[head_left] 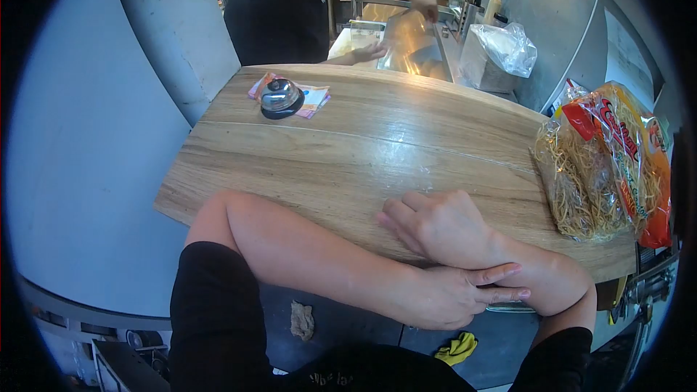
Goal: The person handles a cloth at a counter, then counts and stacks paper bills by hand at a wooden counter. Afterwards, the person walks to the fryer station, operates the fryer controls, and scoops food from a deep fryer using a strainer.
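Observation:
My left hand [446,296] lies across my right forearm near the wrist, at the front edge of the wood-look counter [341,152]. Two of its fingers stretch apart over the skin; the others are partly hidden. Above it, my right hand [443,225] rests on the counter with its knuckles up and fingers curled in, the fingertips slightly blurred. I see nothing held in it. Farther off, at the back left of the counter, a silver call bell [281,96] sits on some banknotes [316,97].
Clear bags of dried noodles [592,167] stand on the right. Behind the counter, a person in black [279,18] reaches over a metal surface [414,43]. A plastic-covered container [494,58] is nearby. Below lie a crumpled cloth [302,320] and a yellow cloth-like item [457,348].

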The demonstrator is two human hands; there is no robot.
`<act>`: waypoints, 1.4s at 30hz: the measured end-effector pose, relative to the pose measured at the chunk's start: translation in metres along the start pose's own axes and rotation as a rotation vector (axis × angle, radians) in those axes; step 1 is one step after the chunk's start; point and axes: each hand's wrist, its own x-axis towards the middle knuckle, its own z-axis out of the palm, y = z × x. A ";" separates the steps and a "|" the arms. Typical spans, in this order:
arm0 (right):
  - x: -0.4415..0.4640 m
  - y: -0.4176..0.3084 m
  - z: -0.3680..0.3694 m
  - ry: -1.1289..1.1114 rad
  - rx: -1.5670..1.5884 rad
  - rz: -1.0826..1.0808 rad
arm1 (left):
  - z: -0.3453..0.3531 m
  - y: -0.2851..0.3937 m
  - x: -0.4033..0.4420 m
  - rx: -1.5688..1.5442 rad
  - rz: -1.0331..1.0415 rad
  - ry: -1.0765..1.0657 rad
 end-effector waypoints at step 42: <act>0.003 0.008 0.006 0.005 -0.017 0.053 | 0.006 -0.005 0.007 -0.188 -0.050 0.254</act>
